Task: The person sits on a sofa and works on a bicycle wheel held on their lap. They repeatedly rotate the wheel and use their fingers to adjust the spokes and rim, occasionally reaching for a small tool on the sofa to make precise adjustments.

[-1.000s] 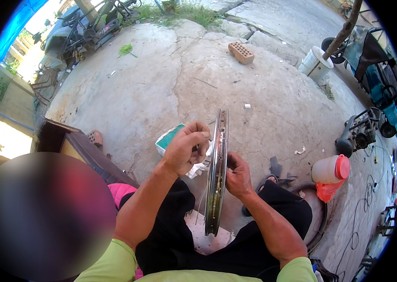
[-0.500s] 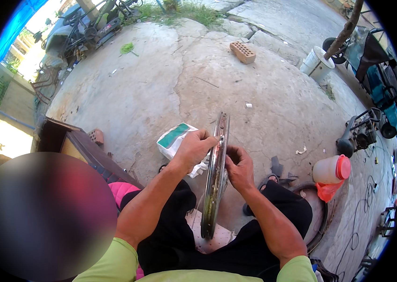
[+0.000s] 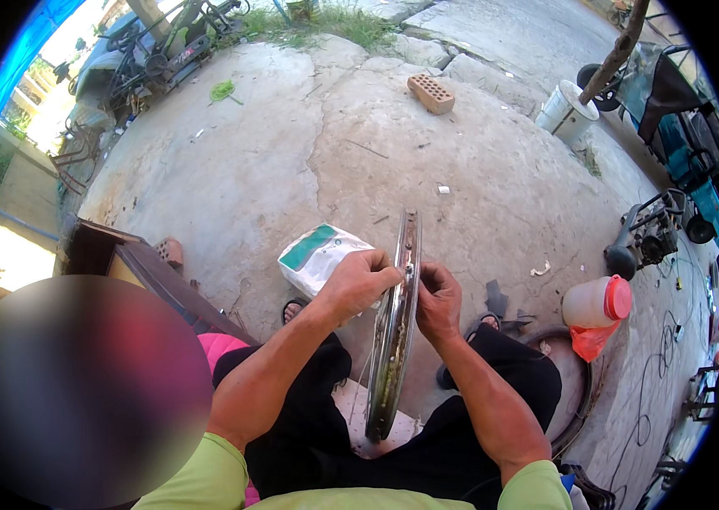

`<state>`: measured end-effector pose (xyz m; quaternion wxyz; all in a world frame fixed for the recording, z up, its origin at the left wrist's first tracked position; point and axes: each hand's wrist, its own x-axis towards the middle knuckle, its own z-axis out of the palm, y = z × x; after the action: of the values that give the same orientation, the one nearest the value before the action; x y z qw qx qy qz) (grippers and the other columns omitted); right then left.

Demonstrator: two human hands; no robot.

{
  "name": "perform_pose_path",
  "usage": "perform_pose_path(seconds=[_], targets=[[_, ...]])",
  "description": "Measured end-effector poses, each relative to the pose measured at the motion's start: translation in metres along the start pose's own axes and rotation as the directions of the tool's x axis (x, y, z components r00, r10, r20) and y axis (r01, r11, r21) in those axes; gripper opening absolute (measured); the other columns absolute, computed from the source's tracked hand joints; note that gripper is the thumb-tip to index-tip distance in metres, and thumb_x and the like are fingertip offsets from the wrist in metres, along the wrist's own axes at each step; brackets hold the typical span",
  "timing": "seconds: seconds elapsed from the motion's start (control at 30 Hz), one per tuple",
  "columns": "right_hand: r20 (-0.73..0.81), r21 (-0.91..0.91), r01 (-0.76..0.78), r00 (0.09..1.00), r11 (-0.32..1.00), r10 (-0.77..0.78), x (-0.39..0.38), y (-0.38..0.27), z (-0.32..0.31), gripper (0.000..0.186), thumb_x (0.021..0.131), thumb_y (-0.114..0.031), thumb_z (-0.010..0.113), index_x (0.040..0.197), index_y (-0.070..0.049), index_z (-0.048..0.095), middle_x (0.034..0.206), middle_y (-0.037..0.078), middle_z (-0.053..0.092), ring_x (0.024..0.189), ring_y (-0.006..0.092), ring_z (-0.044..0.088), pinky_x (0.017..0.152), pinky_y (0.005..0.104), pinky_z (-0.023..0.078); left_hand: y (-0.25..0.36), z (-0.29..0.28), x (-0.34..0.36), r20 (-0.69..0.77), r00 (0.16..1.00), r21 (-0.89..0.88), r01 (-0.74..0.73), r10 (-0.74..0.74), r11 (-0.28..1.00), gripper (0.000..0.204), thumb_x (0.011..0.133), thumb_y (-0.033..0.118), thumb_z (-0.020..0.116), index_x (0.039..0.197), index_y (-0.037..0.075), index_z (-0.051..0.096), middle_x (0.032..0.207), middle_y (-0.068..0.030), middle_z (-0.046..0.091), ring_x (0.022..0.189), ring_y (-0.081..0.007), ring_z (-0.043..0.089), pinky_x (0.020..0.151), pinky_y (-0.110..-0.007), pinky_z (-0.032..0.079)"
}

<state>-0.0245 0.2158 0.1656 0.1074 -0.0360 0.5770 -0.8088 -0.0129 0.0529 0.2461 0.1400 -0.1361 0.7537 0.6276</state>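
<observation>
A bare metal wheel rim (image 3: 391, 357) stands on edge between my knees, its hollow outer channel facing me and worn with rust marks. Thin spokes show at its lower left side. My left hand (image 3: 354, 285) is closed, thumb and forefinger pinched at the channel in the rim's upper part; whatever is in the pinch is too small to make out. On the opposite side, my right hand (image 3: 439, 304) has its fingers curled against the rim's right edge at about the same height. Its fingertips are partly hidden behind the metal.
A white and green bag (image 3: 312, 255) lies beyond my left forearm. To the right are a red-lidded plastic jar (image 3: 589, 302), a red plastic bag (image 3: 595, 342) and a tyre (image 3: 582, 399). A brick (image 3: 431, 93) and white bucket (image 3: 567, 110) stand farther off; a brown cabinet (image 3: 155, 272) is left.
My left hand has come slightly nearer along the rim, its pinch now lower on the channel. My right fingers have curled closer to the rim's edge. The rim has shifted slightly.
</observation>
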Motion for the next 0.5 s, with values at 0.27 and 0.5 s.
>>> perform_pose_path(seconds=[0.27, 0.5], targets=[[0.100, -0.159, 0.052, 0.994, 0.986, -0.036, -0.009, -0.007, -0.010, 0.013, 0.095, -0.003, 0.067, 0.106, 0.003, 0.067, 0.096, 0.004, 0.069, 0.086, 0.0095, 0.066, 0.077, 0.0243, 0.053, -0.003, -0.003, -0.003, 0.004, 0.993, 0.144, -0.114, 0.115, 0.983, 0.029, 0.087, 0.022, 0.069, 0.070, 0.002, 0.057, 0.065, 0.0020, 0.051, 0.064, -0.0073, 0.045, 0.056, -0.029, 0.037], [0.154, -0.177, 0.049, 0.988, 0.983, -0.022, -0.012, -0.004, -0.004, 0.017, 0.095, -0.005, 0.067, 0.109, 0.004, 0.066, 0.094, 0.005, 0.070, 0.086, 0.0097, 0.065, 0.076, 0.0247, 0.053, 0.007, -0.007, -0.005, -0.082, 0.988, 0.242, -0.105, 0.128, 0.965, 0.032, 0.086, 0.025, 0.068, 0.071, -0.002, 0.058, 0.065, -0.0015, 0.053, 0.064, -0.0091, 0.045, 0.057, -0.031, 0.038]])
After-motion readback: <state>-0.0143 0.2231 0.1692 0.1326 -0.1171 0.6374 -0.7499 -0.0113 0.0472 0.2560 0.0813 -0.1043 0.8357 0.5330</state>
